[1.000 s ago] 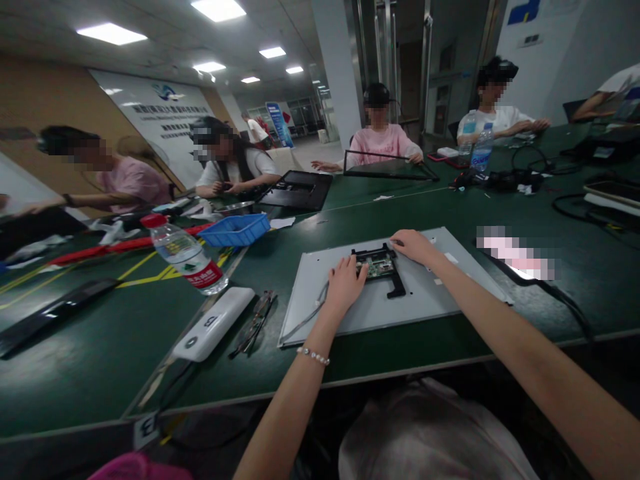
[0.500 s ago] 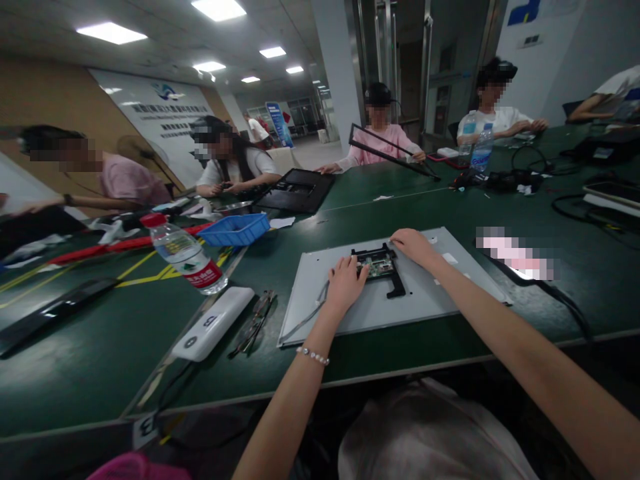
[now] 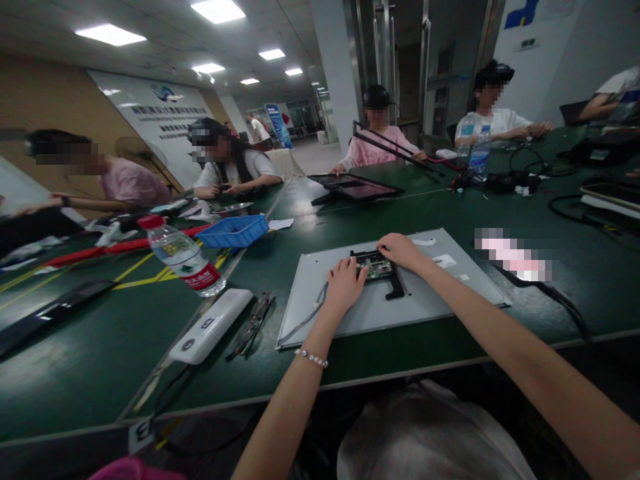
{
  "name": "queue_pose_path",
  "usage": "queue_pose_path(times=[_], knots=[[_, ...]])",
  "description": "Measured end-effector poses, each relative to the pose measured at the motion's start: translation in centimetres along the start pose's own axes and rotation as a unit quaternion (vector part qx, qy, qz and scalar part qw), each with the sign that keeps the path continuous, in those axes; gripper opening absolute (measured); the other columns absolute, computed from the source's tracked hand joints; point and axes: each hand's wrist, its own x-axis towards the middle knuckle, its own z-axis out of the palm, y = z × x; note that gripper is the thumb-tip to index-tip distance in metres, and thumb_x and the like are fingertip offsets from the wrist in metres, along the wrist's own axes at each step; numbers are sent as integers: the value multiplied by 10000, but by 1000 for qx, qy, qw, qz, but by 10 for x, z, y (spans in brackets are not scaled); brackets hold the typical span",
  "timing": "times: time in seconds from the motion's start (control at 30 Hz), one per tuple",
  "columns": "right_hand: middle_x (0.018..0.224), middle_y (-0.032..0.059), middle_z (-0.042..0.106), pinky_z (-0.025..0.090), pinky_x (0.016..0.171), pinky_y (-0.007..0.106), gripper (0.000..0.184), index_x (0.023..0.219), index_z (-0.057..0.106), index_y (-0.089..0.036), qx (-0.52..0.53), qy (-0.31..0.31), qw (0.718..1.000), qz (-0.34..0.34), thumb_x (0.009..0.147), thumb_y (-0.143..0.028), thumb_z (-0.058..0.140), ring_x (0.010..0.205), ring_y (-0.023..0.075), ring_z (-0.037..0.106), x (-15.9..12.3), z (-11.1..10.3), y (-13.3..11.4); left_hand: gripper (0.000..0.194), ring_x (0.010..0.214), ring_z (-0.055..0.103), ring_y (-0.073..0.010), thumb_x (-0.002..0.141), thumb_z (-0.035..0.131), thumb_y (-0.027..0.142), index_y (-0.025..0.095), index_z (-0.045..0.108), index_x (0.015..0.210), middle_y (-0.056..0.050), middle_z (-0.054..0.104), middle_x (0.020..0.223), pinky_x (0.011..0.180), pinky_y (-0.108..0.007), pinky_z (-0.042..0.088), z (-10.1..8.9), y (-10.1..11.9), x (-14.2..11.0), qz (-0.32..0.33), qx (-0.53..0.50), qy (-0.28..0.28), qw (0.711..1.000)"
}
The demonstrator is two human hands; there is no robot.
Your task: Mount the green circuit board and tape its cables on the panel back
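Note:
A green circuit board (image 3: 379, 269) sits in a black plastic frame (image 3: 395, 291) with a hooked arm, on top of a flat light-grey panel (image 3: 435, 299) on the table. My left hand (image 3: 346, 283) rests over the board's left edge, fingers apart and lying flat, thumb on the board. At the frame's upper right corner, my right hand (image 3: 401, 251) has its fingers bent together and pressed on the edge. Its fingertips are partly hidden. A grey cable (image 3: 319, 301) runs from under my left hand to the panel's near left corner.
Left of the panel are eyeglasses (image 3: 253, 325), a white power bank (image 3: 214, 325), a water bottle (image 3: 183, 257) and a blue tray (image 3: 234, 231). A phone (image 3: 515, 256) with a cable lies to the right. Across the green table (image 3: 350, 227), a co-worker handles a dark screen (image 3: 357, 185).
My right hand has shifted slightly left along the frame's far edge, uncovering more white labels. My left hand stays put. Across the table, the dark screen part has moved right and tilted.

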Motion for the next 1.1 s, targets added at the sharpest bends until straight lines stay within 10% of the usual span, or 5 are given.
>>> queue_pose_path(times=[1.1], knots=[[952, 54, 731, 453, 840, 251, 183, 908, 766, -192, 74, -6, 997, 17, 847, -176, 594, 922, 183, 648, 8, 15, 12, 500, 1320, 390, -286, 985, 302, 451, 153, 438, 1362, -151, 485, 1402, 1045, -465, 327, 0, -1, 1, 0, -6, 1, 1000]])
